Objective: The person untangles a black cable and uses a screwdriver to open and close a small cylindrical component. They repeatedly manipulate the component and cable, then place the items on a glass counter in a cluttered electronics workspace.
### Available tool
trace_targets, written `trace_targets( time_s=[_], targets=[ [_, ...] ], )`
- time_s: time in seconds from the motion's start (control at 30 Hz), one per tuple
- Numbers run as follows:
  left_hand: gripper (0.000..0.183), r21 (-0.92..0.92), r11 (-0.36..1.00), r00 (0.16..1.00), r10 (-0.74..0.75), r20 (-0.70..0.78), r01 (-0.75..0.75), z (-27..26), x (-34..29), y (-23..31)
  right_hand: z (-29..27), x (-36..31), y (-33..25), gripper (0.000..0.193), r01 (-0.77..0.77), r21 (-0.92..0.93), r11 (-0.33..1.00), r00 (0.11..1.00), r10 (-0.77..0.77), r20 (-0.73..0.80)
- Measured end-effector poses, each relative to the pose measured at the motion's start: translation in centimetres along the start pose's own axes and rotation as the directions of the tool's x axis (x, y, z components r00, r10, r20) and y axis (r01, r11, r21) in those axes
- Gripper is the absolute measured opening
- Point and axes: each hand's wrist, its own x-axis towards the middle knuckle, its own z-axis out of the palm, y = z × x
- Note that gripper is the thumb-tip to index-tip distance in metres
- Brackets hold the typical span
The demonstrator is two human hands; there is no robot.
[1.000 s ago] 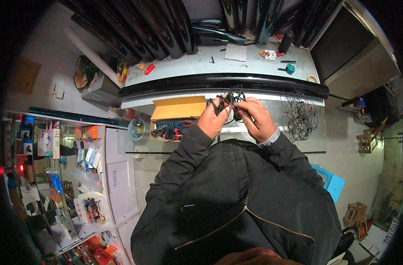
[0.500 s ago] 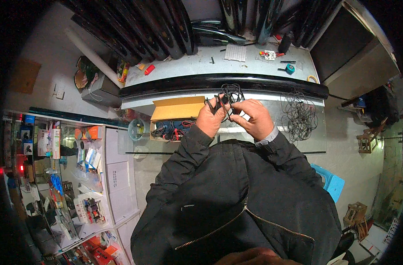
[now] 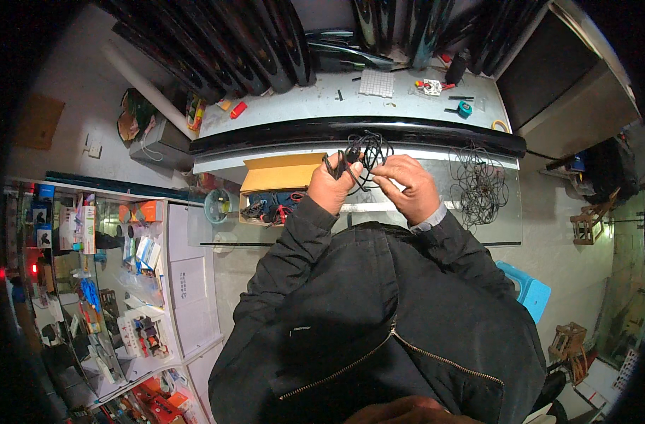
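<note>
A bundle of thin black cable [image 3: 370, 145] hangs in loops between my hands, over the glass counter. My left hand [image 3: 332, 186] is closed round one part of it, with a dark piece of the bundle showing above the fingers. My right hand [image 3: 409, 186] pinches a strand with thumb and forefinger at the bundle's right side. Just left of my left hand stands an open cardboard box [image 3: 283, 172] holding dark and red cables [image 3: 280, 208]. To the right of my right hand, a large loose tangle of black wire [image 3: 479, 185] lies on the glass.
A long black roll [image 3: 266, 138] lies across the counter beyond my hands. Behind it are a white grid tile [image 3: 377, 83], a teal tape measure [image 3: 464, 109] and a red object [image 3: 238, 110]. A clear bin [image 3: 222, 207] stands left; a blue stool [image 3: 527, 291] stands lower right.
The cable loops between my hands have shifted and spread a little. My left hand has turned and moved slightly left, while my right hand stays at nearly the same place.
</note>
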Motion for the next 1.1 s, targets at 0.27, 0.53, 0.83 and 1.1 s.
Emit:
trace_targets(
  time_s=[0.27, 0.53, 0.83, 1.1],
  targets=[
    [0.029, -0.174, 0.970, 0.983, -0.156, 0.092, 0.170, -0.6, -0.4, 1.2, -0.9, 0.0, 1.4, 0.009, -0.439, 0.648, 0.622, 0.853, 0.515, 0.083],
    [0.038, -0.252, 0.932, 0.959, -0.220, 0.177, 0.260, -0.9, -0.1, 1.5, -0.6, 0.4, 2.6, 0.010, -0.403, 0.852, 0.334, 0.758, 0.644, 0.106],
    [0.041, -0.225, 0.928, 0.948, -0.259, 0.184, 0.297, -0.7, 0.1, 1.8, -0.9, 0.7, 3.7, 0.010, -0.515, 0.615, 0.597, 0.797, 0.597, 0.088],
    [0.047, -0.212, 0.924, 0.930, -0.262, 0.257, 0.319, -0.9, 0.0, 1.7, -0.8, 1.2, 1.3, 0.026, 0.078, -0.324, 0.943, 0.986, -0.121, -0.114]
  ],
)
